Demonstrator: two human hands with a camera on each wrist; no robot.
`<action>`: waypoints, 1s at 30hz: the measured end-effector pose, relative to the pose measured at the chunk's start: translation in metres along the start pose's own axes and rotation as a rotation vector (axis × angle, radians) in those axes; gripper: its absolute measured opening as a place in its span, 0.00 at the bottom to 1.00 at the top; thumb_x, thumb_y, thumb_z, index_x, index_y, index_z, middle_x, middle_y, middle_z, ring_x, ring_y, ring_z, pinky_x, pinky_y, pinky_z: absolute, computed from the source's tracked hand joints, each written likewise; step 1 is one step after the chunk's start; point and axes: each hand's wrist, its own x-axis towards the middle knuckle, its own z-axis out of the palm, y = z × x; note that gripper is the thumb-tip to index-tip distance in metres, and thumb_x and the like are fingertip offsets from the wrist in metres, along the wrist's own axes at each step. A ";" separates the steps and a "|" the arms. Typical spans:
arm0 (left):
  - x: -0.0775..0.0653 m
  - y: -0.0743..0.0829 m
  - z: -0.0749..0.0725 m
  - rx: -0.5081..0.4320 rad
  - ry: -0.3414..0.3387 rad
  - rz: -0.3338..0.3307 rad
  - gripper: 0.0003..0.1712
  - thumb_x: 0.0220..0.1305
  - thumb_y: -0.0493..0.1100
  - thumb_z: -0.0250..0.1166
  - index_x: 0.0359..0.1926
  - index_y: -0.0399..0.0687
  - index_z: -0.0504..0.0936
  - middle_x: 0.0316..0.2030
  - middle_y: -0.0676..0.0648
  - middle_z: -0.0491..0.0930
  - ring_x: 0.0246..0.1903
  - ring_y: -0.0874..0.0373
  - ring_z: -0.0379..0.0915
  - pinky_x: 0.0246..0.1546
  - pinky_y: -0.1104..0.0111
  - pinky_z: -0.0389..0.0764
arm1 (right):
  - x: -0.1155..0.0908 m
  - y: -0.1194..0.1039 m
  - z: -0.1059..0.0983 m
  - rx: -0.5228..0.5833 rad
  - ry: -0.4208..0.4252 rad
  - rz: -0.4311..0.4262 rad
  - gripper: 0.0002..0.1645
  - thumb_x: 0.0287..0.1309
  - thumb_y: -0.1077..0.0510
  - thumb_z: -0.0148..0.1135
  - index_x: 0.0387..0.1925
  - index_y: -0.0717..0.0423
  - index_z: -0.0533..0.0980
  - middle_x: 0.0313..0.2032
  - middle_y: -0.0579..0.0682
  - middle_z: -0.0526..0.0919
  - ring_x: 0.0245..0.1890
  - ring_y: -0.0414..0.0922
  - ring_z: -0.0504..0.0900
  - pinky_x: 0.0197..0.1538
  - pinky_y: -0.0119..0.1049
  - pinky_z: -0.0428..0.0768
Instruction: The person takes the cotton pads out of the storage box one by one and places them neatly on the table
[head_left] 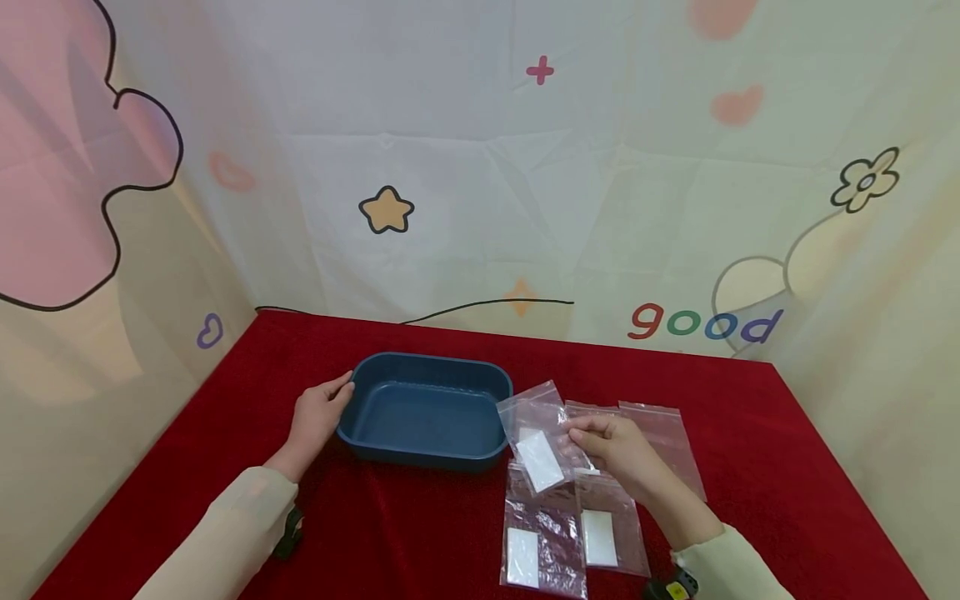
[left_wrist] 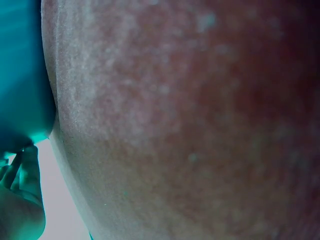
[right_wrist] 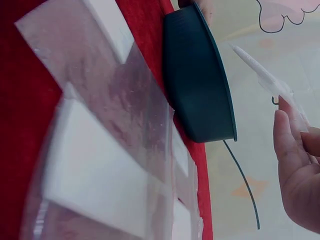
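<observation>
A dark blue rectangular basin [head_left: 427, 421] stands on the red cloth, with nothing inside it. My left hand [head_left: 318, 412] pinches its left rim; in the left wrist view the hand [left_wrist: 22, 200] is at the basin's edge, mostly cropped. Between thumb and fingers my right hand [head_left: 611, 446] holds a clear zip bag [head_left: 540, 461] with a white rectangular piece inside, raised just right of the basin. The right wrist view shows that bag [right_wrist: 262, 70] nearly edge-on. Below it lie more clear zip bags [head_left: 555, 508] with white pieces.
Flat on the cloth at right lie further zip bags [head_left: 663, 429], partly hidden by my right hand. Red cloth [head_left: 420, 525] covers the table. A printed curtain [head_left: 465, 167] closes off the back and both sides.
</observation>
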 end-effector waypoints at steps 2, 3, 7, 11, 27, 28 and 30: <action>0.000 0.000 0.000 0.000 0.000 -0.001 0.26 0.79 0.45 0.54 0.72 0.40 0.70 0.66 0.33 0.76 0.46 0.50 0.77 0.35 0.75 0.69 | -0.004 0.003 -0.001 0.011 -0.009 0.005 0.21 0.74 0.62 0.55 0.58 0.76 0.76 0.37 0.39 0.88 0.36 0.33 0.85 0.43 0.24 0.86; 0.000 -0.001 0.000 0.002 0.003 0.002 0.26 0.79 0.45 0.55 0.72 0.40 0.70 0.65 0.33 0.76 0.44 0.51 0.76 0.35 0.74 0.69 | -0.006 0.004 -0.001 0.009 -0.014 0.001 0.21 0.74 0.62 0.55 0.58 0.77 0.75 0.37 0.39 0.88 0.37 0.32 0.85 0.43 0.25 0.86; 0.001 -0.001 0.000 0.005 0.004 0.002 0.26 0.79 0.46 0.54 0.72 0.40 0.70 0.62 0.32 0.79 0.45 0.49 0.77 0.34 0.76 0.68 | -0.011 0.011 -0.003 0.005 -0.002 0.012 0.21 0.75 0.63 0.54 0.58 0.79 0.74 0.36 0.38 0.88 0.37 0.31 0.85 0.42 0.25 0.86; 0.001 -0.001 0.001 0.009 0.000 0.004 0.27 0.79 0.46 0.54 0.72 0.40 0.70 0.64 0.33 0.78 0.55 0.41 0.78 0.39 0.75 0.72 | -0.018 0.018 -0.006 -0.014 0.021 0.025 0.21 0.74 0.64 0.53 0.58 0.79 0.74 0.36 0.38 0.87 0.37 0.31 0.84 0.42 0.25 0.85; 0.003 -0.002 0.001 0.014 -0.007 0.007 0.27 0.80 0.46 0.53 0.73 0.40 0.69 0.69 0.34 0.72 0.60 0.42 0.77 0.39 0.76 0.71 | -0.042 0.044 -0.029 0.086 0.013 0.054 0.16 0.76 0.63 0.51 0.53 0.69 0.79 0.36 0.35 0.86 0.38 0.30 0.85 0.42 0.27 0.87; 0.003 -0.002 0.001 0.010 -0.008 0.006 0.27 0.80 0.46 0.53 0.73 0.40 0.69 0.68 0.34 0.72 0.57 0.42 0.77 0.37 0.76 0.70 | -0.043 0.045 -0.031 0.096 0.006 0.057 0.15 0.76 0.63 0.50 0.53 0.67 0.80 0.36 0.35 0.86 0.38 0.30 0.85 0.43 0.27 0.87; 0.003 -0.001 0.001 0.007 -0.010 0.003 0.27 0.80 0.46 0.53 0.73 0.40 0.68 0.69 0.35 0.71 0.57 0.44 0.77 0.35 0.76 0.69 | -0.045 0.047 -0.035 0.107 -0.008 0.061 0.15 0.77 0.63 0.50 0.53 0.64 0.80 0.36 0.35 0.86 0.38 0.30 0.85 0.43 0.27 0.87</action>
